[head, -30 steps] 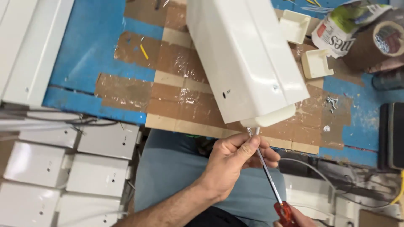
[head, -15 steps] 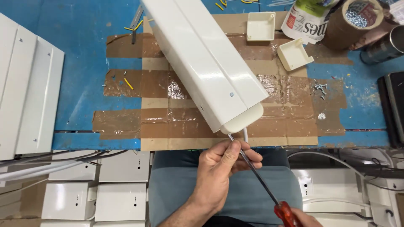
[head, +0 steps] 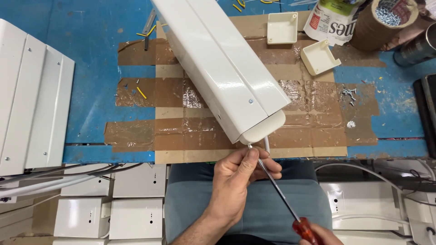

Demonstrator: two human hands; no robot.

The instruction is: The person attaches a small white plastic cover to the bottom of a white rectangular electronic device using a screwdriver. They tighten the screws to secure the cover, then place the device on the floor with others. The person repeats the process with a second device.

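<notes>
Head-cam view down onto a workbench. Nearest, at bottom edge: right hand [head: 318,234], mostly out of frame, closed round the red handle of a screwdriver [head: 278,190]. The shaft runs up and to the left from that hand to the left hand [head: 240,179]. Left hand sits over the lap, fingers curled, thumb and fingertips [head: 252,156] pinching the shaft just below its tip. Tip meets the lower end of a long white metal housing [head: 222,68], right above the left hand. Housing end has a rounded cream cap [head: 265,129]; a thin white cable hangs from it beside the shaft. Housing slants up and left, away from the hands, across cardboard taped on a blue table [head: 91,54].

Beyond, up and right of the hands: 2 small cream end caps [head: 299,43], loose screws [head: 349,94], tape roll [head: 386,20] w/ screws inside. Far left of the left hand: stacked white panels [head: 32,100]; white boxes [head: 109,204] lower left.
</notes>
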